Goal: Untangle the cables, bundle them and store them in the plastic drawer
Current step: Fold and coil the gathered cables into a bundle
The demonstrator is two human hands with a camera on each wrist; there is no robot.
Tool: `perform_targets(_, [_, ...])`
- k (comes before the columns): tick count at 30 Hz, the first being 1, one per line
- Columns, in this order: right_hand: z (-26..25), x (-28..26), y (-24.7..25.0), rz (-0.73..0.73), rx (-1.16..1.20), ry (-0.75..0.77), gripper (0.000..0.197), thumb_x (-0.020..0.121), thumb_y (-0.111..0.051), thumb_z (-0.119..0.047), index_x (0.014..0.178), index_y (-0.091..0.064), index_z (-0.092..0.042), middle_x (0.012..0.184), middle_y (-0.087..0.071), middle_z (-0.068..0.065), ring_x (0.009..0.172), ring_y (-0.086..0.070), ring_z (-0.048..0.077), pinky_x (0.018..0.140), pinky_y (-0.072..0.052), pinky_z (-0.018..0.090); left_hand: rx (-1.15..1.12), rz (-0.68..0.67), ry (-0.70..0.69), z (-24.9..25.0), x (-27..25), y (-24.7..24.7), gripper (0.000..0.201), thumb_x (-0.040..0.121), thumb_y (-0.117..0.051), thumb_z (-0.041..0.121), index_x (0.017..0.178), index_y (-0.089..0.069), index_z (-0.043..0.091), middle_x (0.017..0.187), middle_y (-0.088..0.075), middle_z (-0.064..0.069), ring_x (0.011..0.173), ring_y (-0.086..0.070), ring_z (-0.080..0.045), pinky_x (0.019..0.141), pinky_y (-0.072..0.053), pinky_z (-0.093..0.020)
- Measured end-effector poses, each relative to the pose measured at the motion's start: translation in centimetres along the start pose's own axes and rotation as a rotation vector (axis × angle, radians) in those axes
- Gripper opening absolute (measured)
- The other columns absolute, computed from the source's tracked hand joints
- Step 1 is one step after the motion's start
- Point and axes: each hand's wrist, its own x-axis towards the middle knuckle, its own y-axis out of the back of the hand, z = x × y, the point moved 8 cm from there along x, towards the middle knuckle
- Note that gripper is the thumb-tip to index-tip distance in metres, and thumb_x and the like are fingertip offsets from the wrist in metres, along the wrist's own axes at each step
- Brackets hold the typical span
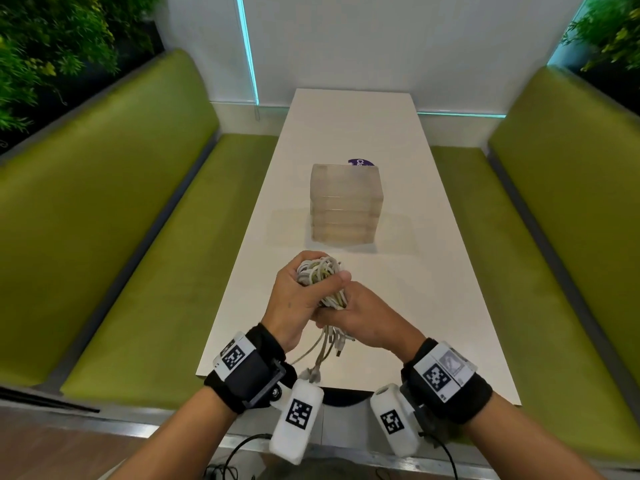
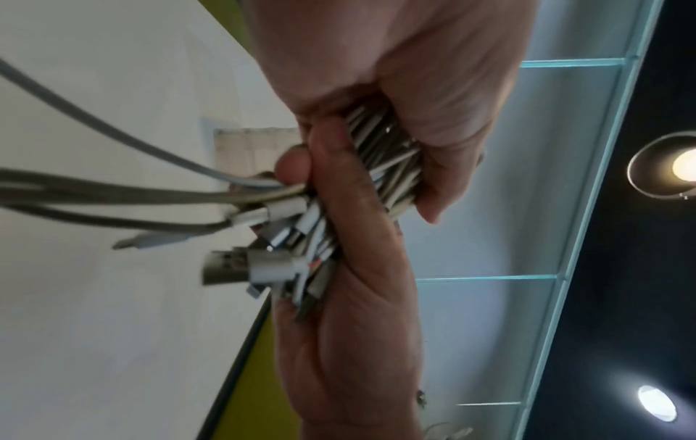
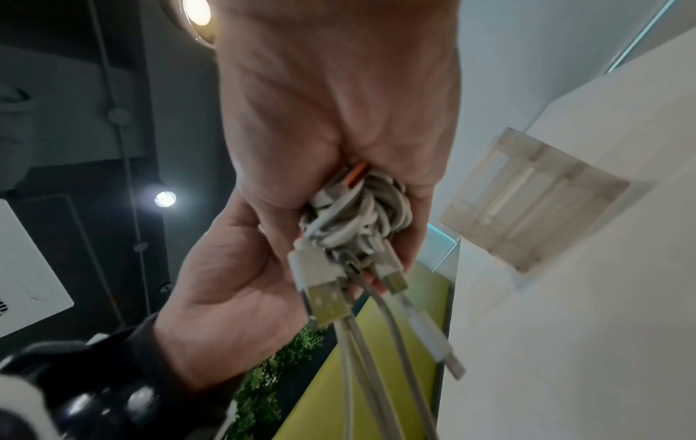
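A tangled bundle of white cables [image 1: 320, 273] is held in the air above the near end of the white table [image 1: 433, 306]. My left hand [image 1: 301, 292] grips its upper part, thumb across the coils. Just below, my right hand [image 1: 365, 318] grips the lower part. Several loose ends with USB plugs [image 1: 320, 355] hang toward the table edge. The wrist views show the cables [image 2: 393, 160] [image 3: 361, 214] packed between both palms, plugs [image 2: 260, 265] [image 3: 324, 300] sticking out. The translucent plastic drawer unit [image 1: 346, 204] stands mid-table beyond the hands, its drawers shut.
A purple round sticker [image 1: 360, 162] lies behind the drawer unit. Green bench seats [image 1: 145, 254] [image 1: 519, 271] run along both sides of the table, with plants [image 1: 52, 46] behind. A white wall closes the far end.
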Motion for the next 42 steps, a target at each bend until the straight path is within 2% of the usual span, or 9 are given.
perform_targets(3, [-0.1, 0.0, 1.4, 0.062, 0.155, 0.011, 0.017, 0.083, -0.066, -0.009, 0.1, -0.067, -0.012, 0.092, -0.072, 0.005, 0.086, -0.069, 0.021, 0.081, -0.057, 0.038, 0.053, -0.137, 0.063, -1.3, 0.2, 0.2, 0.084, 0.063, -0.083, 0.018, 0.134, -0.04, 0.029, 0.116, -0.064, -0.007, 0.102, -0.064, -0.017, 0.077, -0.054, -0.03])
perform_targets(5, [-0.4, -0.2, 2.7, 0.128, 0.276, 0.02, 0.007, 0.085, -0.066, -0.007, 0.091, -0.068, -0.01, 0.079, -0.071, -0.002, 0.072, -0.067, 0.012, 0.064, -0.054, 0.024, 0.227, -0.237, 0.161, -2.7, -0.3, 0.5, 0.097, 0.069, -0.082, 0.022, 0.142, -0.02, 0.037, 0.122, -0.06, 0.004, 0.11, -0.061, -0.008, 0.08, -0.052, -0.024])
perform_targets(9, [-0.7, -0.3, 4.9, 0.229, 0.306, 0.035, 0.013, 0.087, -0.065, -0.012, 0.085, -0.065, 0.001, 0.073, -0.067, 0.007, 0.06, -0.06, 0.013, 0.051, -0.044, 0.02, 0.589, -0.414, 0.265, -4.3, -1.6, 0.4, 0.021, 0.097, -0.047, 0.034, 0.109, -0.055, 0.019, 0.078, -0.068, 0.004, 0.093, -0.068, -0.021, 0.056, -0.041, -0.012])
perform_targets(13, [-1.0, -0.4, 5.4, 0.188, 0.184, 0.023, 0.017, 0.085, -0.068, -0.014, 0.08, -0.065, 0.002, 0.07, -0.066, 0.007, 0.061, -0.057, 0.014, 0.054, -0.043, 0.023, 0.748, -0.498, 0.257, -3.4, -1.5, 0.8, 0.032, 0.099, -0.043, 0.036, 0.087, -0.061, 0.012, 0.057, -0.05, 0.007, 0.057, -0.056, -0.014, 0.057, -0.044, -0.021])
perform_targets(23, [0.2, -0.3, 4.0, -0.088, -0.279, -0.172, 0.013, 0.076, -0.077, -0.027, 0.08, -0.065, -0.03, 0.074, -0.067, -0.009, 0.066, -0.062, 0.003, 0.063, -0.048, 0.018, 1.335, -0.588, -0.115, 0.0, -0.2, 0.5, 0.023, 0.098, -0.047, 0.023, 0.076, -0.054, 0.029, 0.062, -0.051, 0.018, 0.059, -0.049, -0.002, 0.062, -0.037, -0.023])
perform_targets(29, [0.3, -1.3, 2.1, -0.16, -0.003, -0.139, 0.016, 0.072, -0.08, -0.011, 0.081, -0.067, -0.01, 0.085, -0.07, 0.011, 0.078, -0.065, 0.016, 0.076, -0.053, 0.029, 1.289, -0.617, -0.139, -0.1, -0.3, -0.5, 0.023, 0.092, -0.05, 0.013, 0.089, -0.07, 0.023, 0.067, -0.059, 0.018, 0.063, -0.054, 0.0, 0.065, -0.044, -0.024])
perform_targets(34, [1.8, -1.1, 2.8, -0.014, 0.034, -0.179, 0.012, 0.068, -0.073, -0.009, 0.078, -0.066, -0.005, 0.073, -0.064, 0.018, 0.069, -0.057, 0.021, 0.07, -0.047, 0.041, 1.318, -0.332, -0.34, 0.3, 0.6, 0.7, 0.034, 0.078, -0.063, 0.055, 0.102, -0.072, 0.032, 0.116, -0.061, 0.004, 0.099, -0.057, -0.016, 0.086, -0.047, -0.04])
perform_targets(38, [1.5, -1.1, 4.2, 0.153, 0.136, -0.135, 0.018, 0.073, -0.075, -0.016, 0.087, -0.069, -0.008, 0.084, -0.067, 0.022, 0.074, -0.062, 0.031, 0.072, -0.05, 0.047, 0.843, 0.038, -0.205, 1.2, 0.1, 3.7, 0.103, 0.059, -0.075, 0.058, 0.144, -0.026, 0.029, 0.15, -0.025, 0.005, 0.133, -0.03, -0.005, 0.108, -0.031, -0.028])
perform_targets(42, [0.5, -1.2, 2.9, 0.108, 0.231, -0.078, 0.011, 0.078, -0.074, -0.008, 0.087, -0.069, -0.011, 0.079, -0.067, 0.009, 0.076, -0.065, 0.019, 0.076, -0.052, 0.036, 0.401, -0.105, 0.125, -1.1, -0.3, 2.8, 0.135, 0.042, -0.082, 0.066, 0.148, -0.006, 0.034, 0.145, -0.042, -0.003, 0.132, -0.043, -0.014, 0.103, -0.038, -0.03])
